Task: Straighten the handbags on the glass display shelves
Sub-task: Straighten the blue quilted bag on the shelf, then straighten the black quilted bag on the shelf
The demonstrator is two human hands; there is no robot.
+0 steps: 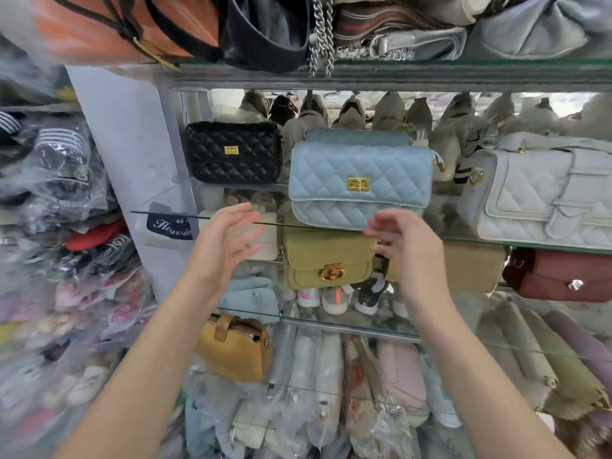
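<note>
**Bare hands, bare forearms**

We see only the person's two arms. The left hand (228, 240) and the right hand (407, 246) are bare, as are both wrists. The left forearm (149, 359) and the right forearm (463, 359) run uncovered down to the bottom edge of the view. The fingers (231, 212) are slim; their tips are blurred, so we cannot make out the nails. One left-hand finger bears a small mark, too blurred to call a ring.

A dark label (169, 225) left of the glass shelf reads "Hewein" (script, its end cut off).
</note>
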